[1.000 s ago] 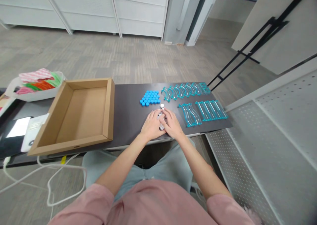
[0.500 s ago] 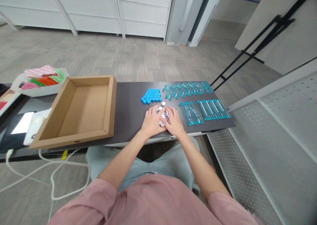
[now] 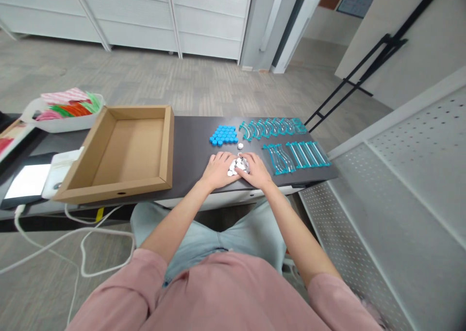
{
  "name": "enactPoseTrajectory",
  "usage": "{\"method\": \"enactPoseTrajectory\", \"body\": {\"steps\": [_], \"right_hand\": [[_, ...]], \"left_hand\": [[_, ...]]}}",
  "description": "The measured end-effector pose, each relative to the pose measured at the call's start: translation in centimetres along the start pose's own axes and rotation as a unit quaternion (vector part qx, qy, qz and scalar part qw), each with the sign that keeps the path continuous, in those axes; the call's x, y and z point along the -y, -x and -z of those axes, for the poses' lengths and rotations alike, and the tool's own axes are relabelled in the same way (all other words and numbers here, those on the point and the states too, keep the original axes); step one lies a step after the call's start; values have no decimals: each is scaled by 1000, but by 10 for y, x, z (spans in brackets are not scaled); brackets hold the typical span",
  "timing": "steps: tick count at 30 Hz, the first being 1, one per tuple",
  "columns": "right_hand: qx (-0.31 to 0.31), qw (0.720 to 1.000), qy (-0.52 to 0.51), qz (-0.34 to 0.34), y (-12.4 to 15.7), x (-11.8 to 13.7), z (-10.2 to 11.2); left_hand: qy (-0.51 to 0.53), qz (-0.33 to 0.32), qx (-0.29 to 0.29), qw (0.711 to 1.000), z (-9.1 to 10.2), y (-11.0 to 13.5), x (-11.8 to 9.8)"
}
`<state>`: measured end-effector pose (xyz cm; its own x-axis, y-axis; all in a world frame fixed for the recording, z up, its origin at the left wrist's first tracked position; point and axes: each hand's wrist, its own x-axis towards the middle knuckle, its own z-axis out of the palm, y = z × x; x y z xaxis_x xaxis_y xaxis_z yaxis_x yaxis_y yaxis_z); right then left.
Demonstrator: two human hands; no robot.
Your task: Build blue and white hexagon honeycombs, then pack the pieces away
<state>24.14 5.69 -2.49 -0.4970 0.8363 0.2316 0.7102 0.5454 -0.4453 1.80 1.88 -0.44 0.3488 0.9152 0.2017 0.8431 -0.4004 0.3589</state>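
Observation:
Between my two hands lies a small heap of white hexagonal pieces [image 3: 239, 165] on the dark tabletop. My left hand [image 3: 219, 169] rests flat at the heap's left side, fingers stretched forward. From the right, my right hand [image 3: 256, 170] cups the heap, its fingers extended and its thumb reaching over the pieces. One white piece [image 3: 240, 146] stands apart just beyond my fingertips. Behind it, blue hexagonal pieces [image 3: 224, 135] sit packed together in rows. To the right are curved clear tubes with teal ends [image 3: 271, 128], wavy ones [image 3: 279, 159] and straight ones [image 3: 308, 155].
An open cardboard box [image 3: 169, 146] stands on the table [image 3: 189, 151] to the left. Behind it is a white basket [image 3: 69, 122] with colourful items. A tablet-like device [image 3: 29, 180] and white cables [image 3: 105, 234] are at the far left. A perforated metal panel [image 3: 364, 214] stands at the right.
My hands have shifted slightly around the white pieces, and the heap between them is spread a little differently. The camera view has moved a little.

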Motion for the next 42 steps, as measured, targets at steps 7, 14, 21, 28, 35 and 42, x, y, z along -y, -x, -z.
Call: {"method": "enactPoseTrajectory", "body": {"steps": [7,14,21,28,35,42], "right_hand": [[-32,999,13,1,0,-1,-3],[-50,999,7,7,0,-7,-6],[-69,998,-1,6,-2,-10,-8],[-75,997,-19,9,-2,-10,-8],[-83,996,-30,15,-3,-9,-9],[-78,996,-32,15,-2,-9,-6]], "left_hand": [[-32,43,-18,998,8,17,4],[-47,64,-36,996,7,18,3],[-60,46,-39,996,9,14,5],[-50,29,-54,997,10,7,14],[-21,51,-116,992,9,9,20],[-5,59,-178,982,35,5,8]]}}
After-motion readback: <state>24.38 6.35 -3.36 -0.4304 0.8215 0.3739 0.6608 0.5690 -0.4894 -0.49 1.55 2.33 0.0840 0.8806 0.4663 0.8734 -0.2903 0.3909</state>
